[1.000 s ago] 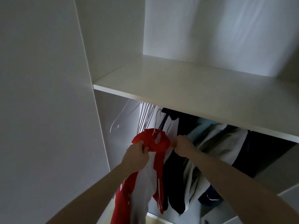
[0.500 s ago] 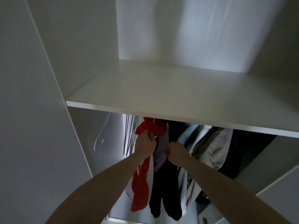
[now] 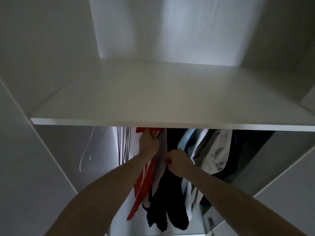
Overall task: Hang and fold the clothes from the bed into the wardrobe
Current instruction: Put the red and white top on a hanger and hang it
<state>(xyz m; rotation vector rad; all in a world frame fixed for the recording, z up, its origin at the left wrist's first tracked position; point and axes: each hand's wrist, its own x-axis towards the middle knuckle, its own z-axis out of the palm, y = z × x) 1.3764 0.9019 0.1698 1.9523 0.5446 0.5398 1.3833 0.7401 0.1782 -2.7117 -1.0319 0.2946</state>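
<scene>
Below the white shelf [image 3: 170, 99], the left hand [image 3: 148, 143] reaches up and grips the red-and-white garment [image 3: 144, 178] near its top. Right hand [image 3: 177, 161], lower, is fisted, pinching dark cloth (no legible writing). Empty hangers [image 3: 123, 147] hang leftward.

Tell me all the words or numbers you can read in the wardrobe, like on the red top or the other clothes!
None: no word, number or sign can be read.
The red and white garment shows only stripes.
The dark clothes and the white shelf show no print.
</scene>
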